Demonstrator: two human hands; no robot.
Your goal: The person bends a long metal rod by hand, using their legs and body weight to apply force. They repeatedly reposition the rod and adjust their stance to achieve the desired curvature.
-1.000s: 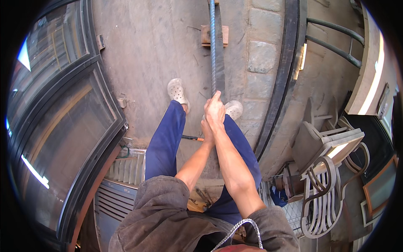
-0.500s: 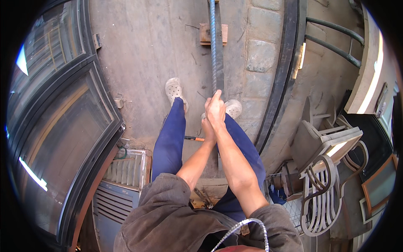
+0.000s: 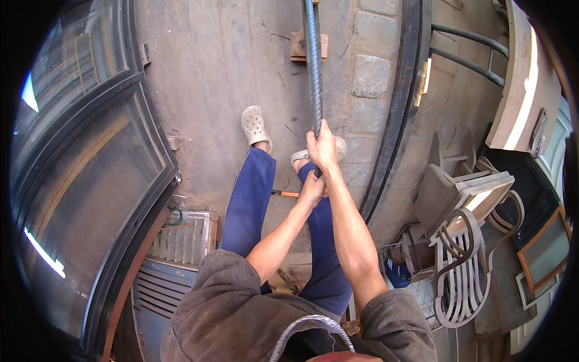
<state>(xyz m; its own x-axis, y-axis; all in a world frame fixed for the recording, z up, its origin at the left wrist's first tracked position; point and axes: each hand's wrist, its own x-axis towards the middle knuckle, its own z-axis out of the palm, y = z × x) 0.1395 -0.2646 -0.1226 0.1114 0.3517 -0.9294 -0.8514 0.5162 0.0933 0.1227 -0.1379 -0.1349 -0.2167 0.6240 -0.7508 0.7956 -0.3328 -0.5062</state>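
Observation:
A long ribbed steel bar [image 3: 314,78], bluish grey, runs from the top edge down into my two hands. My right hand [image 3: 322,146] is closed round it, higher up. Below, near the bar's lower end, my left hand [image 3: 312,188] is closed round it too. A dark straight beam runs beneath the bar, partly covered by it. One wooden block [image 3: 298,46] sits under the bar and beam on the floor. Beside my left hand lies an orange-and-black handle [image 3: 284,193], its far end hidden behind my leg.
My feet in pale clogs [image 3: 254,125] stand on the grey floor [image 3: 205,78]. Dark framed glass panels [image 3: 102,187] stand at the left. A dark rail [image 3: 395,102] runs along the right, beyond paving stones [image 3: 370,75]. Chairs [image 3: 461,271] and frames [image 3: 544,247] are piled at lower right.
My hands and the bar's lower end have shifted right. My hands, close together before, are now further apart along the bar. My right knee has swung left.

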